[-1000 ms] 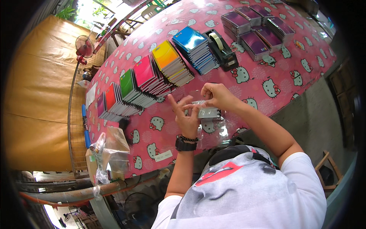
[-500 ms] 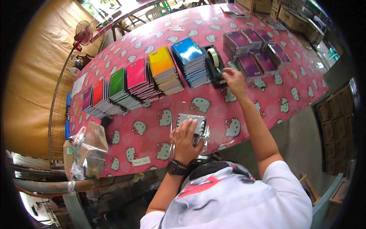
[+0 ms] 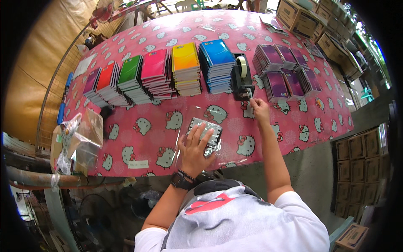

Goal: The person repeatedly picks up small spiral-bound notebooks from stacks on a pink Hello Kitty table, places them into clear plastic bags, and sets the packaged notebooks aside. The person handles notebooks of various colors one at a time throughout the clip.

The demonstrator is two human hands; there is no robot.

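On the pink cartoon-print tablecloth (image 3: 147,126), the left hand (image 3: 194,147) is pressing flat, fingers spread, on a clear-plastic-wrapped notebook bundle (image 3: 205,132); the right hand (image 3: 259,108) is pinching tape at the black tape dispenser (image 3: 242,77).

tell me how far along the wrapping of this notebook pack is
Done: a small stack of notebooks sits inside a clear plastic wrap on the pink table. In hand: the left hand presses the pack flat, while the right hand reaches the front of the black tape dispenser, apparently pulling tape. Left: no tape shows on the pack, so sealing looks undone. Rows of coloured notebook stacks lie unwrapped behind.
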